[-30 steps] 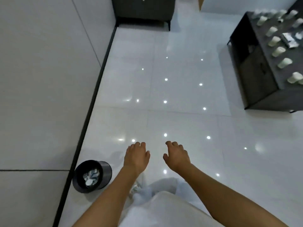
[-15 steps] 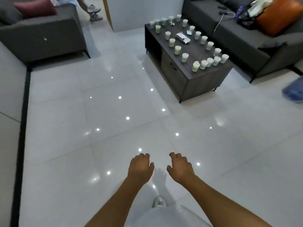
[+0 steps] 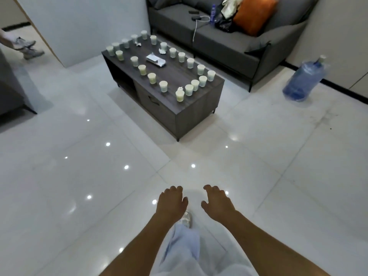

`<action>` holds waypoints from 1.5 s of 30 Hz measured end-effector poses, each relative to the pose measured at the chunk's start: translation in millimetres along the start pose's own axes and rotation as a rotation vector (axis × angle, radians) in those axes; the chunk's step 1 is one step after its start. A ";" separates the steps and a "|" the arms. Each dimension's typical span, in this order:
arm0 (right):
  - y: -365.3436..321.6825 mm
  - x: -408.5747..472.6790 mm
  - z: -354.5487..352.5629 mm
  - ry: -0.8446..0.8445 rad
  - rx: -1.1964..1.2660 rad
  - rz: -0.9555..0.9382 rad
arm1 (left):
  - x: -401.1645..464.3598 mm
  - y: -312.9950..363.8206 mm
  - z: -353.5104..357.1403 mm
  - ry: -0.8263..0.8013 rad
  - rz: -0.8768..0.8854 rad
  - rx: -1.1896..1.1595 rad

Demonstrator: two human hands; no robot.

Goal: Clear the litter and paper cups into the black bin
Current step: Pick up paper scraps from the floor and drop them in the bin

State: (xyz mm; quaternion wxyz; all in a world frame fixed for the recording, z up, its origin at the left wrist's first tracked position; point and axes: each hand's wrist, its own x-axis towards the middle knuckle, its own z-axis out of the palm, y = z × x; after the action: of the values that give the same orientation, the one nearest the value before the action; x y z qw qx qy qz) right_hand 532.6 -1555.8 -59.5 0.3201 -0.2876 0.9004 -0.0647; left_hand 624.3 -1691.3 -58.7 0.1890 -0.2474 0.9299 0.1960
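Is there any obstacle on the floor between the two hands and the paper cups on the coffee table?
Nothing visible: only bare floor lies between the left hand, the right hand and the coffee table holding the paper cups.

The coffee table [image 3: 191,108] (cups atop) now sits nearer, bin gone.

The floor [image 3: 79,176] under me is gleaming glossy white, dotted with bright light spots. My trousers [image 3: 185,253] are showing pale blue-white. The desk [image 3: 191,114] is showing dark grey-brown wood grain, and the paper cups [image 3: 151,78] on it are looking white to pale green. The sofa [image 3: 229,46] is showing charcoal grey, carrying an orange cushion [image 3: 254,14]. The water jug [image 3: 302,80] is glowing translucent blue.
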 end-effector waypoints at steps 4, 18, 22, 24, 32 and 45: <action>10.1 61.5 -50.9 0.026 0.053 0.062 | 79.2 18.1 -39.9 0.000 0.060 -0.002; 117.8 238.0 -209.3 0.077 0.091 0.156 | 321.4 131.9 -130.9 -0.062 0.177 0.085; 171.4 297.6 -271.1 0.092 0.103 0.136 | 396.4 191.7 -148.9 -0.072 0.157 0.075; 199.0 323.8 -304.2 0.087 0.106 0.137 | 431.9 222.2 -161.2 -0.073 0.141 0.069; 284.1 420.2 -411.9 0.086 0.143 0.150 | 547.2 320.1 -206.3 -0.098 0.150 0.023; 339.1 640.6 -568.7 0.041 0.097 0.079 | 800.2 390.7 -292.9 -0.120 0.089 0.026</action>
State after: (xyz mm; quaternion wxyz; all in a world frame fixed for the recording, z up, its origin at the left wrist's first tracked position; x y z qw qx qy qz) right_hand -381.2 -1672.4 -59.3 0.3173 -0.2345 0.9132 -0.1015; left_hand -304.1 -1821.5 -62.3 0.2389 -0.1912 0.9294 0.2066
